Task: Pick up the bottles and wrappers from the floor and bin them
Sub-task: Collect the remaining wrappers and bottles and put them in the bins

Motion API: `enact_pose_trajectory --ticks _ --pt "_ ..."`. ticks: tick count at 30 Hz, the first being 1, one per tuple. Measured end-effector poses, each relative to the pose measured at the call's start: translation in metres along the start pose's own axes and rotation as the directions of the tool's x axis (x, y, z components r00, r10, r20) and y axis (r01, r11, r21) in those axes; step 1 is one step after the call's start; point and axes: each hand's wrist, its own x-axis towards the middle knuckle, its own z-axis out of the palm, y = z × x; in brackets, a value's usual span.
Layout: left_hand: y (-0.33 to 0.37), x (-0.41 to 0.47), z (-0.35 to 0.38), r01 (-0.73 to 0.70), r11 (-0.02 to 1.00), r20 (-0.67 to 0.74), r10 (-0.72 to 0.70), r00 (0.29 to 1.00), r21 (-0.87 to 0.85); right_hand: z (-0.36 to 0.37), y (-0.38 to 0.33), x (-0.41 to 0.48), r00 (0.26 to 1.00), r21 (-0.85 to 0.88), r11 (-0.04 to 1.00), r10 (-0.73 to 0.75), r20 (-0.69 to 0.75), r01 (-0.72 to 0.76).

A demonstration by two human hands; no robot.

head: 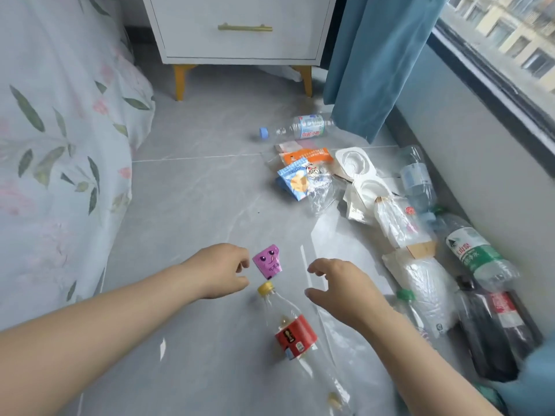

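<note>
Bed: a sheet with a leaf-and-flower print hangs down to the floor along the left edge.
Nightstand: a white drawer unit on yellow legs stands at the top, with a gold handle on the drawer front.
Left hand: reaches in from the lower left. Its fingers are loosely curled with a narrow gap between thumb and forefinger, and they hold nothing. The fingertips are just beside the pink wrapper, and I cannot tell whether they touch it.
Pink wrapper: lies on the floor between the two hands, closer to the left one.
Red-label bottle: clear, lying on its side below the pink wrapper. Its yellow cap points up towards the gap between the hands.
Right hand: held over the floor to the right of the bottle's cap, fingers spread wide and bent, gripping nothing.
Blue-cap bottle: on its side further back, near the curtain's hem.
Snack wrappers: an orange wrapper and a blue wrapper lie together just below that bottle.
White trays: moulded plastic, just right of the wrappers.
Curtain: blue, hanging at upper right.
Wall pile: a green-label bottle, a dark bottle and other clear bottles and bags lie along the wall under the window.
</note>
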Motion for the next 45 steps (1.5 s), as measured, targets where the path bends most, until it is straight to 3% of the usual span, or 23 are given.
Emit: enact_pose_trajectory --ticks 4,9,14,21,25,30,35,40,45 --pt "-0.002 -0.018 0.015 -0.064 0.995 -0.023 0.066 0.998 0.082 0.018 0.008 -0.017 0.999 0.003 0.999 0.047 0.019 -0.047" --pt "0.020 -0.015 0.028 -0.264 0.941 -0.040 0.278 0.960 0.210 0.020 0.035 -0.033 0.989 -0.035 0.988 0.148 0.000 -0.148" --pt "0.048 -0.003 0.052 -0.434 0.836 0.056 0.442 0.895 0.334 0.023 0.061 -0.049 0.974 -0.033 0.974 0.225 0.007 -0.225" --pt "0.065 0.012 0.075 -0.509 0.729 0.177 0.486 0.856 0.458 0.030 0.090 -0.059 0.955 -0.009 0.955 0.298 0.018 -0.298" --pt "0.059 0.019 0.087 -0.489 0.724 0.205 0.450 0.869 0.486 0.035 0.099 -0.058 0.949 -0.012 0.950 0.313 0.043 -0.312" --pt "0.039 0.014 0.102 -0.409 0.843 0.135 0.386 0.912 0.350 0.042 0.100 -0.051 0.947 0.021 0.947 0.318 0.052 -0.319" --pt "0.024 0.020 0.090 -0.219 0.947 0.063 0.210 0.976 0.237 0.052 0.101 -0.035 0.944 0.039 0.944 0.326 0.046 -0.327" --pt "0.005 0.027 0.074 -0.075 0.988 0.013 0.074 0.997 0.138 0.058 0.097 -0.022 0.937 -0.009 0.937 0.349 0.007 -0.349" --pt "0.006 0.030 0.069 0.017 0.996 -0.006 -0.017 1.000 0.091 0.063 0.099 -0.014 0.906 0.159 0.894 0.424 -0.001 -0.419"
